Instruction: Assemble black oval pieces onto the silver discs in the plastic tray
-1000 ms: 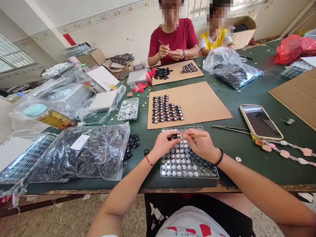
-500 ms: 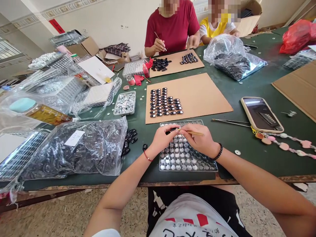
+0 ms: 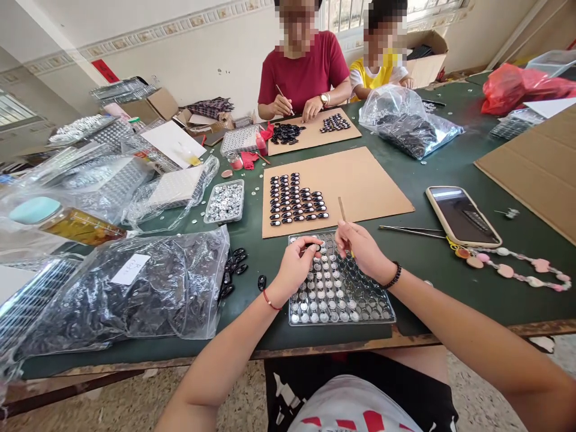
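Observation:
Pinched between the thumb and fingers of my left hand [image 3: 294, 269] is a small black oval piece [image 3: 318, 246], partly hidden. My right hand [image 3: 363, 251] grips a thin wooden stick [image 3: 341, 208], whose upper end points up and away from me. Both hands hover over a clear plastic tray [image 3: 371, 297] of round cells, many on its left side filled with whitish discs. Beyond it, a cardboard sheet [image 3: 378, 180] carries rows of black pieces with white spots [image 3: 297, 204]. One loose black piece [image 3: 261, 282] lies left of the tray.
A bag of black pieces [image 3: 166, 288] fills the left front, with loose pieces beside it. Small discs fill a clear box [image 3: 225, 201]. Tweezers [image 3: 409, 229] and a phone [image 3: 463, 216] with a beaded strap lie right. Two people sit across the table, one holding a stick.
My hands have moved apart. The stick has swung from pointing right to pointing upward, off the black piece. My view has tilted up slightly, and the co-worker's hands have come closer together.

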Demonstrator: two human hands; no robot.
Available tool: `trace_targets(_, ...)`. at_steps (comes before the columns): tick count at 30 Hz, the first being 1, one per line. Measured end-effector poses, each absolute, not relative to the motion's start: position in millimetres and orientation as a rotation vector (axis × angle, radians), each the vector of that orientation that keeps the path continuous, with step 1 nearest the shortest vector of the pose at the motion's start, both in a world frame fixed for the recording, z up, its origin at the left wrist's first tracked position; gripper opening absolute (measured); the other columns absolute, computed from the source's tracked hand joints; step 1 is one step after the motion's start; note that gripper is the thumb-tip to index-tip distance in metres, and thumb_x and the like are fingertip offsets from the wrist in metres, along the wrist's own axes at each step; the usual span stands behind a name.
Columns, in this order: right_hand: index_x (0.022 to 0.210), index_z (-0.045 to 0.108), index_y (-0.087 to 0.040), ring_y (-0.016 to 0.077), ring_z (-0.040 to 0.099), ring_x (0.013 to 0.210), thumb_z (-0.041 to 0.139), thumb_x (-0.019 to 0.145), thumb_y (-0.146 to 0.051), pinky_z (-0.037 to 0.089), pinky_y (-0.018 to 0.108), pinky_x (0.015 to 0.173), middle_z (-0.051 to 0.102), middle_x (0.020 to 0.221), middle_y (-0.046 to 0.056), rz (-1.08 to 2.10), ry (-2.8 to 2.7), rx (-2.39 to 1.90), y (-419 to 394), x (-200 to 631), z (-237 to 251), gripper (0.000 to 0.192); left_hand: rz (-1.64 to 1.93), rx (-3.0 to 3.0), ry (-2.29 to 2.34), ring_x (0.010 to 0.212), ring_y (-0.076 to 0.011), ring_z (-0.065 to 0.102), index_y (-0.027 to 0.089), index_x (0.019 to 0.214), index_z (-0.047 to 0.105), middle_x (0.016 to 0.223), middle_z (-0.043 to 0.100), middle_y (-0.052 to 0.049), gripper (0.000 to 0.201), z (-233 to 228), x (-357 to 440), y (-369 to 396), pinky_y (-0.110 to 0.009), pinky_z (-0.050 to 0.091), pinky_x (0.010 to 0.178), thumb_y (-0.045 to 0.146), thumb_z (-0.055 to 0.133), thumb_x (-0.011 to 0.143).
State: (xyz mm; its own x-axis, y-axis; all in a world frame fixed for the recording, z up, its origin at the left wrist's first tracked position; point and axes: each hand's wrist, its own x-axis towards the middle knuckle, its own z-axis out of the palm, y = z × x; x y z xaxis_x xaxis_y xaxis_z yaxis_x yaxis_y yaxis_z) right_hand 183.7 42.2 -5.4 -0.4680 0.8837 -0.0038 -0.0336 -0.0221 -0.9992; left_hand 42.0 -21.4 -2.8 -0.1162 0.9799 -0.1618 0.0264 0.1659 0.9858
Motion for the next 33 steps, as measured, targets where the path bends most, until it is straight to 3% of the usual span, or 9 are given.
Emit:
trace_targets(2,0.059,0.040,-0.017,0.0078,0.041,0.046,0.043,0.082,-0.045,0.033,0.021,0.046,0.041,0.052,-0.004,1.419,-1.668,-0.962,41,184,-4,0.036,1.079,1.062,1.317,0.036,-0.0022,0.030,0.016,0.089,0.056,0.061,0.053,0.001,0.019,-1,41,-22,-0.017,0.022,0.036,0.029,0.050,0.077)
trace_targets(5,0.080,0.053,-0.017,0.0119,0.051,0.068,0.057,0.074,-0.033,0.040,0.023,0.061,0.055,0.072,0.000,1.286,-1.878,-0.968,38,184,-2,0.017,1.053,1.051,1.257,0.036,-0.0021,0.032,0.017,0.091,0.051,0.064,0.055,0.001,0.023,-2,41,-23,-0.016,0.023,0.035,0.034,0.052,0.076)
trace_targets(8,0.091,0.056,-0.016,0.0147,0.055,0.080,0.057,0.073,-0.029,0.042,0.026,0.072,0.060,0.084,0.003,1.382,-1.937,-0.944,37,184,-3,0.023,1.111,0.978,1.240,0.036,-0.0020,0.034,0.019,0.091,0.045,0.066,0.057,0.001,0.027,-2,41,-23,-0.014,0.022,0.033,0.038,0.054,0.075)
trace_targets(13,0.087,0.060,-0.014,0.0153,0.056,0.079,0.058,0.071,-0.033,0.042,0.027,0.074,0.062,0.085,0.003,1.462,-1.910,-1.001,63,184,-5,0.025,1.164,0.560,1.049,0.038,-0.0018,0.036,0.018,0.092,0.043,0.073,0.056,-0.001,0.030,4,38,-23,-0.013,0.018,0.032,0.043,0.052,0.076)
trace_targets(16,0.088,0.060,-0.013,0.0138,0.055,0.075,0.056,0.072,-0.028,0.042,0.025,0.070,0.062,0.082,0.003,1.230,-1.914,-1.135,106,170,-4,0.022,1.193,0.300,0.983,0.048,-0.0041,0.047,0.017,0.088,0.045,0.078,0.055,-0.002,0.023,8,35,-23,-0.013,0.025,0.035,0.022,0.059,0.071)
trace_targets(19,0.088,0.060,-0.010,0.0129,0.054,0.077,0.052,0.074,-0.020,0.041,0.023,0.070,0.062,0.085,0.006,0.902,-1.966,-1.295,159,149,-7,0.019,1.167,0.256,0.965,0.066,-0.0088,0.057,0.016,0.083,0.046,0.085,0.053,-0.003,0.034,7,33,-23,-0.013,0.030,0.040,-0.005,0.054,0.057)
trace_targets(24,0.086,0.062,-0.009,0.0111,0.051,0.067,0.053,0.071,-0.014,0.037,0.021,0.062,0.062,0.079,0.007,0.782,-2.025,-1.431,212,124,-22,0.018,1.138,0.305,0.995,0.088,-0.0172,0.060,0.014,0.081,0.051,0.098,0.053,-0.008,0.030,4,32,-22,-0.012,0.031,0.041,-0.007,0.050,0.060)
trace_targets(29,0.080,0.065,-0.009,0.0124,0.050,0.067,0.053,0.073,-0.017,0.034,0.022,0.062,0.063,0.076,0.009,0.723,-2.105,-1.466,216,117,-33,0.015,1.084,0.402,0.905,0.082,-0.0144,0.061,0.013,0.097,0.056,0.111,0.053,-0.014,0.030,6,31,-23,-0.010,0.027,0.037,0.002,0.055,0.069)
trace_targets(33,0.076,0.064,-0.007,0.0125,0.049,0.064,0.050,0.078,-0.025,0.033,0.023,0.061,0.062,0.072,0.009,0.712,-2.080,-1.443,209,117,-28,0.023,1.130,0.411,0.906,0.051,-0.0036,0.051,0.014,0.101,0.055,0.090,0.058,-0.009,0.026,6,26,-21,-0.011,0.022,0.033,0.015,0.056,0.075)
